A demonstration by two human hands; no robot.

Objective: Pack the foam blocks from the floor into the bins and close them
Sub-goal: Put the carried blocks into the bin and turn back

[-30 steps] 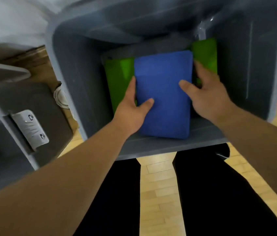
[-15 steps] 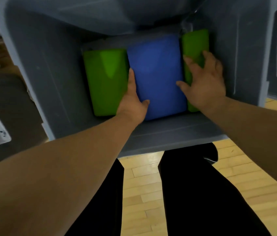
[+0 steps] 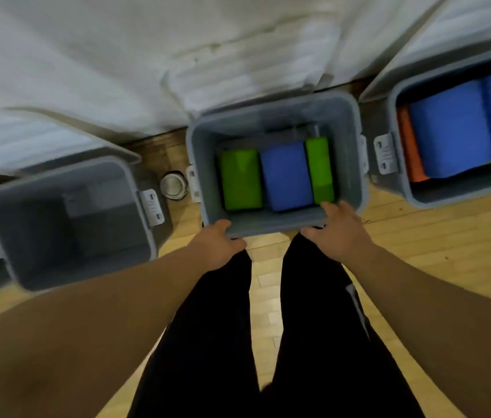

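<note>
Left hand (image 3: 218, 244) and right hand (image 3: 339, 233) at grey bin (image 3: 268, 226) near rim, right grip loose, left grip unclear; blue block (image 3: 286, 176) inside.

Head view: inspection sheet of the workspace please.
Surface: pale wooden floor.
Job's things: middle grey plastic bin, open, holds two green foam blocks flanking a blue foam block; right grey bin holds blue and orange blocks.
Clutter: round glass jar between left grey bin and the middle one.
Hands: left hand at middle bin's near rim, grip unclear; right hand, fingers relaxed over that rim.
Cables: nothing seen.
Surroundings: white sheeting behind bins; black trousers.
</note>
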